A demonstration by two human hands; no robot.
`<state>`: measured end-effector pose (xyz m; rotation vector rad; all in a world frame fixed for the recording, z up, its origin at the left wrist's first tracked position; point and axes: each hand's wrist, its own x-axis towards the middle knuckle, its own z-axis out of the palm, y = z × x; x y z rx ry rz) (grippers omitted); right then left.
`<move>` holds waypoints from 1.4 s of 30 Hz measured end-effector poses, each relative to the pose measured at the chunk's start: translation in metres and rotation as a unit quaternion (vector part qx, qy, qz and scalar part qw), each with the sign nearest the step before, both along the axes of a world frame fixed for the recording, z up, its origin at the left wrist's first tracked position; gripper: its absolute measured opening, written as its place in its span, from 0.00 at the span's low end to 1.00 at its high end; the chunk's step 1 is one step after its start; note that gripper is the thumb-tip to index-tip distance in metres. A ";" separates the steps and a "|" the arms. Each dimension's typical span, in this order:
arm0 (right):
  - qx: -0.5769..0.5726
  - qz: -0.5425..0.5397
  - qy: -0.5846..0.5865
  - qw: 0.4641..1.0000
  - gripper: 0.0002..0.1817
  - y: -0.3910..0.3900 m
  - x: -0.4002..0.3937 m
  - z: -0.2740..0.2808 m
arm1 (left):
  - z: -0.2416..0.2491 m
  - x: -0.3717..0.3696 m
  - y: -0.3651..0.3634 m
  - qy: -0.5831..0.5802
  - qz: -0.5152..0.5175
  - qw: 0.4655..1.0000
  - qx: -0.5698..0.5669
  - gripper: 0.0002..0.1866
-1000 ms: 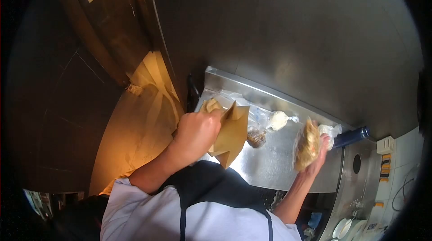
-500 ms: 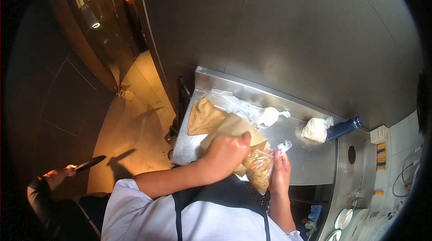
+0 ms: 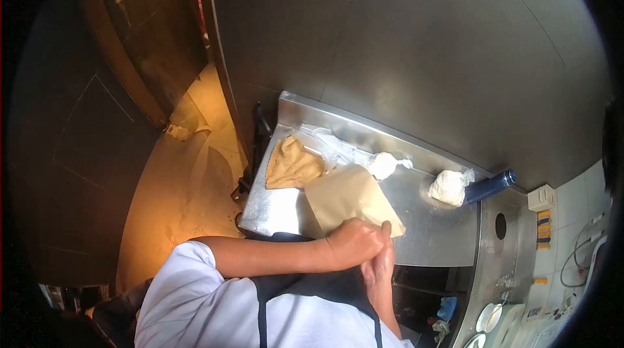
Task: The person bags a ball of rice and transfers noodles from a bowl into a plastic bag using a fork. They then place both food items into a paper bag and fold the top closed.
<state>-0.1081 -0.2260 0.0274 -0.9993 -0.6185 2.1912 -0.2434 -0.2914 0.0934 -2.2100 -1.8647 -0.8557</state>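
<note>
A brown paper bag (image 3: 348,198) is held over the front of the steel counter, close to my body. My left hand (image 3: 356,242) is closed on the bag's near edge, its knuckles facing up. My right hand (image 3: 379,265) lies just below and right of it, partly covered, with its fingertips at the bag's right corner; its grip is hidden. The clear bag of yellowish food does not show. Behind the paper bag lie a tan cloth (image 3: 292,165) and clear plastic bags (image 3: 331,148).
The steel counter (image 3: 432,237) also holds a small white knotted bag (image 3: 383,166), a larger white bag (image 3: 448,187) and a blue cylinder (image 3: 491,187). White dishes (image 3: 489,317) stand lower right. Part of another person (image 3: 117,315) shows lower left.
The paper bag has turned and now lies flatter, hiding the food bag seen before. My hands have come together at its near right edge. The person at lower left has moved mostly out of view.
</note>
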 end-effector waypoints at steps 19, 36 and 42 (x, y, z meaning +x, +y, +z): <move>0.069 0.156 -0.054 0.984 0.20 -0.009 -0.065 0.012 | -0.029 0.057 -0.024 -0.073 -0.144 0.985 0.065 0.23; 0.120 0.193 -0.064 0.972 0.17 -0.012 -0.092 0.027 | -0.178 -0.230 -0.048 -0.892 -0.041 0.392 -0.222 0.33; 0.124 0.205 -0.087 0.967 0.16 -0.021 -0.095 0.023 | -0.171 -0.189 -0.057 -0.901 -0.113 0.400 -0.126 0.32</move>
